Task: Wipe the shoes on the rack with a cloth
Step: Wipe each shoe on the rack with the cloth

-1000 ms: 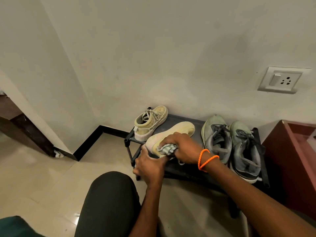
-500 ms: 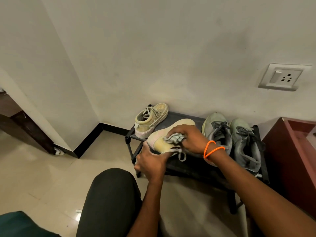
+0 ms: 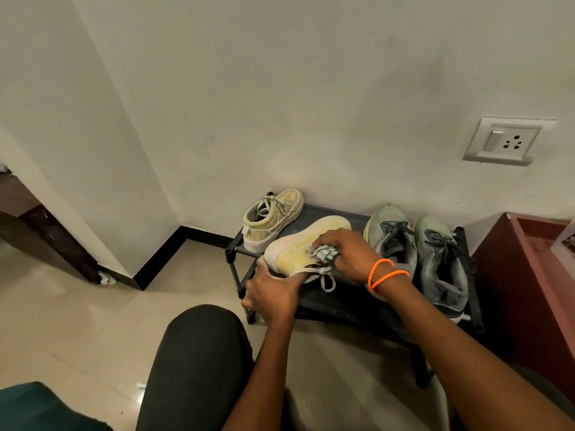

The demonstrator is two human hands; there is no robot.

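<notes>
Head view, right hand [image 3: 345, 253] pressing bunched cloth [image 3: 323, 252] onto yellow shoe [image 3: 298, 250], left hand [image 3: 273, 293] gripping its heel below, black rack [image 3: 342, 303] underneath, beige wall [image 3: 280, 104] beyond.

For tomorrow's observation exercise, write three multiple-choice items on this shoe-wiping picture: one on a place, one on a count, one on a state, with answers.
1. Where does the wall socket sit?
A. Up on the wall, right of the rack
B. On the floor
C. Left of the doorway

2. How many shoes are in view?
A. Two
B. Four
C. Six

3. What is the right hand doing?
A. Hanging idle
B. Pressing a cloth on the yellow shoe
C. Tying a lace

Answers: 1 A, it is mounted above the grey pair. 2 B, two yellow, two grey. 3 B, the cloth is bunched under its fingers on the yellow shoe that the left hand steadies.
</notes>
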